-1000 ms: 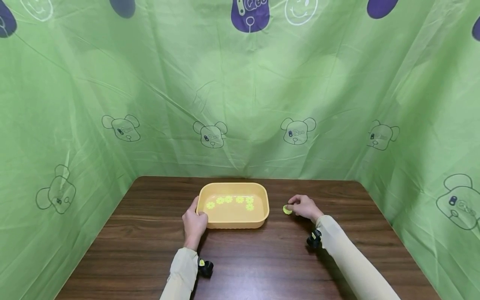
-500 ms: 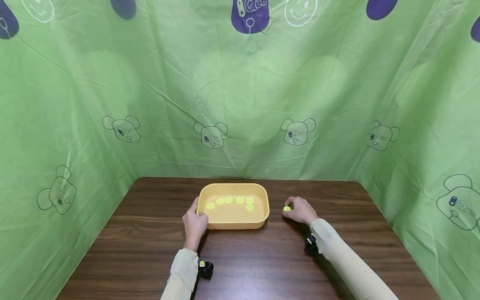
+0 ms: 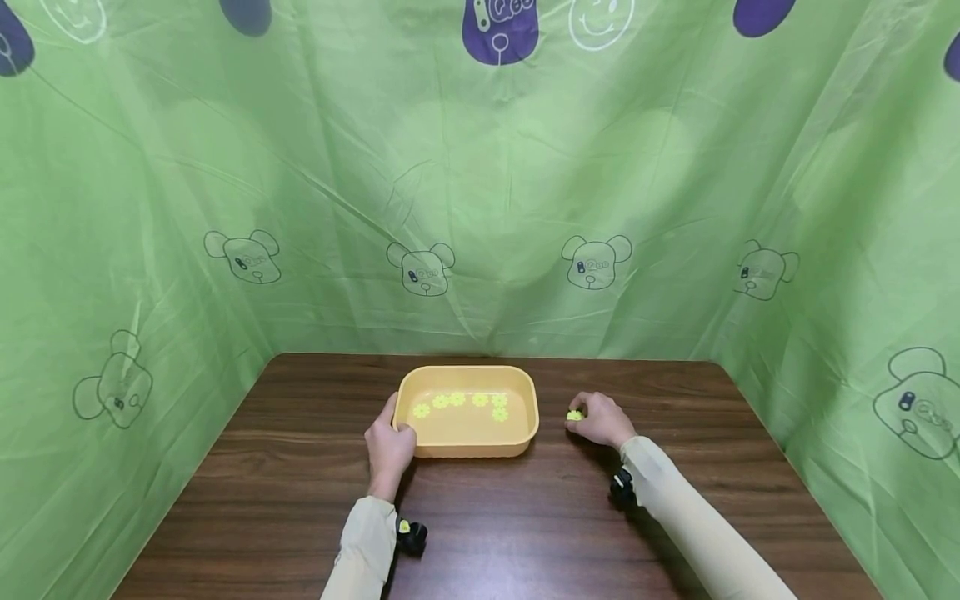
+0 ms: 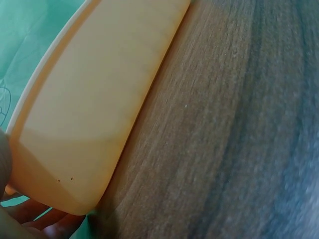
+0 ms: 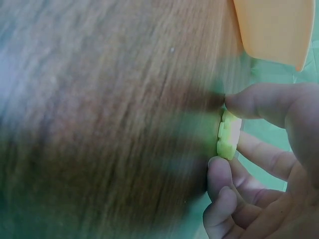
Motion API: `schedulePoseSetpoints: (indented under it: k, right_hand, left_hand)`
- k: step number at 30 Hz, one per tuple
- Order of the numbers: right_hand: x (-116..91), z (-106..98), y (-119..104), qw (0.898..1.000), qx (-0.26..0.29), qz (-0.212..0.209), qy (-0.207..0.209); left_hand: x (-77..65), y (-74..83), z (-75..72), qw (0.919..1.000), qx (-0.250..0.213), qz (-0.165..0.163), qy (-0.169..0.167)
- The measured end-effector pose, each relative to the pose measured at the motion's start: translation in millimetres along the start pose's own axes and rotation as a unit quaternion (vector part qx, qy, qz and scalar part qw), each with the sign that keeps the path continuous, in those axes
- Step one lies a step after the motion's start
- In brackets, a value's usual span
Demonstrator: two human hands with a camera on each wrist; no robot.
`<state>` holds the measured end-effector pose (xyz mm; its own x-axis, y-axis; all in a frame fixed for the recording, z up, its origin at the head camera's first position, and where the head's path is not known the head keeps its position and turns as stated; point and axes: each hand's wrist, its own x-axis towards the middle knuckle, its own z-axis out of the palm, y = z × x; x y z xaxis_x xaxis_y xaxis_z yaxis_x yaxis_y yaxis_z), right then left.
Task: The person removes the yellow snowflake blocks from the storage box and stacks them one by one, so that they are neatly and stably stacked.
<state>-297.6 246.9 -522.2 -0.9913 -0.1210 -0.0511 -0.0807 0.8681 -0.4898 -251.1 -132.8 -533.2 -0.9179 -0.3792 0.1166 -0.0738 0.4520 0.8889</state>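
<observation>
My left hand (image 3: pixel 390 450) grips the left side of a yellow-orange plastic basin (image 3: pixel 472 451), thumb over the rim and fingers round the outer wall. In the left wrist view the fingers (image 4: pixel 60 226) curl under the basin's corner. Several yellow flower-shaped pieces (image 3: pixel 479 400) lie on the basin's floor, most along its back. To the right of the basin, my right hand (image 3: pixel 603 421) pinches one more yellow flower-shaped piece (image 5: pixel 229 134) between thumb and fingers, close over the table. The right wrist view shows that piece edge-on, with its scalloped rim.
The basin stands on a dark wood-grain table (image 3: pixel 495 525), toward the back. A green curtain (image 3: pixel 495 200) with printed bear heads surrounds the table at the back and sides. Each wrist wears a small black camera (image 3: pixel 411 537).
My right hand has turned and shifted slightly left, its fingers now closed round the edges of the flower-shaped piece. The left hand and the basin stay where they were.
</observation>
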Motion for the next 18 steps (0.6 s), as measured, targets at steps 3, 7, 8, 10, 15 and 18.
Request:
schedulePoseSetpoints:
  k: [3,7,8,10,15,18]
  right_hand:
    - [-0.2,0.6,0.2,1.0,0.002,0.002,-0.002]
    - [-0.5,1.1,-0.7,1.0,0.003,0.005,-0.002]
    - [-0.7,1.1,-1.2,1.0,0.003,0.007,-0.002]
    - [-0.4,1.4,-1.1,1.0,0.003,0.01,-0.002]
    - [0.1,0.9,-0.8,1.0,0.004,0.01,0.0]
    - [0.0,0.8,-1.1,1.0,0.005,0.008,0.0]
  left_hand:
    - [-0.6,-0.1,-0.1,1.0,0.0,-0.002,-0.001]
    - [-1.1,-0.2,0.0,1.0,0.002,0.0,0.001]
    - [-1.0,-0.1,-0.1,1.0,0.003,-0.001,0.001]
    - [-0.9,0.0,-0.2,1.0,0.002,-0.002,0.0]
    - [0.2,0.6,0.1,1.0,-0.001,-0.007,-0.002]
    - [0.4,0.5,0.2,1.0,-0.003,-0.008,-0.002]
